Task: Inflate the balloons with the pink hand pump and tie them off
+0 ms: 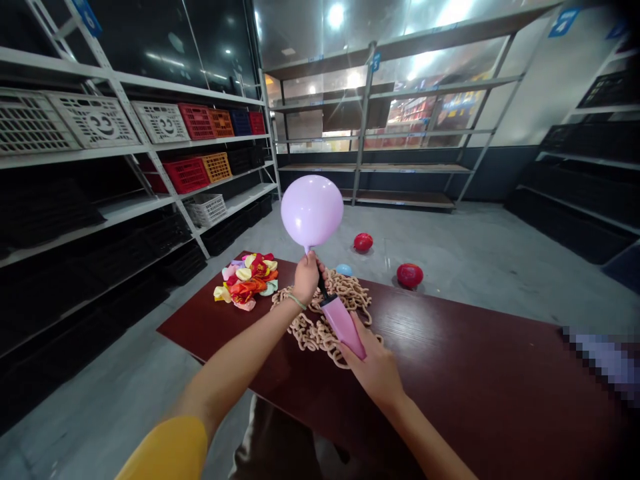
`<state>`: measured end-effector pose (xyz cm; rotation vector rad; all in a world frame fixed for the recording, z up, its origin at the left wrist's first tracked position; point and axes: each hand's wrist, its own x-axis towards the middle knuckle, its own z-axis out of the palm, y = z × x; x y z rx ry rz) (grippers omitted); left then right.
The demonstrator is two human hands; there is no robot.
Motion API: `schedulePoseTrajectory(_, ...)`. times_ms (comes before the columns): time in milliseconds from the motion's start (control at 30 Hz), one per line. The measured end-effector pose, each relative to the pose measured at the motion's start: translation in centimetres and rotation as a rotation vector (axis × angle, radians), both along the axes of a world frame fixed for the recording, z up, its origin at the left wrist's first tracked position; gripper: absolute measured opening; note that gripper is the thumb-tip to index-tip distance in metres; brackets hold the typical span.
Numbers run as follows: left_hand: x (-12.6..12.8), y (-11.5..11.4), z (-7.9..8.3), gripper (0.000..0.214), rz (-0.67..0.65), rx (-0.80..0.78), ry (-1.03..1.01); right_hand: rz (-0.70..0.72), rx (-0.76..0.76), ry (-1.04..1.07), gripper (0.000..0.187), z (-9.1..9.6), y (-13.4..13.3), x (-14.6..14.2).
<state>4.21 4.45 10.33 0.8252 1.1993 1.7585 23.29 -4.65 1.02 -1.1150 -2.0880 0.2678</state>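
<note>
My left hand point(306, 276) pinches the neck of an inflated lilac balloon point(312, 211) onto the black nozzle of a pink hand pump point(344, 325). My right hand point(376, 369) is wrapped around the lower end of the pump body. Both hands are over a dark red-brown table point(450, 373). Under the pump lies a heap of beige chain point(320, 320). A pile of flat, uninflated balloons point(247, 280) in red, yellow and pink lies to the left of my left hand.
On the grey floor beyond the table lie two red balloons point(363, 242) point(410, 275) and a blue balloon point(343, 269). Metal shelving with white, red and orange crates point(190, 175) lines the left wall. Empty shelves point(400, 167) stand at the back and dark ones on the right.
</note>
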Motion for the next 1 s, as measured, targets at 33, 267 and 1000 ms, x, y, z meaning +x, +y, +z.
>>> schedulePoseTrajectory(33, -0.7, 0.4, 0.5, 0.035, 0.018, 0.000, 0.000, 0.009, -0.002, 0.003, 0.062, 0.0, 0.0, 0.0)
schedulePoseTrajectory(267, -4.6, 3.3, 4.9, 0.030, 0.147, 0.047, 0.000, 0.037, 0.068, 0.007, 0.064, 0.1, 0.2, 0.4)
schedulePoseTrajectory(1000, -4.0, 1.8, 2.0, 0.030, 0.113, -0.024, -0.001, 0.062, 0.075, -0.040, 0.072, -1.0, 0.2, 0.2)
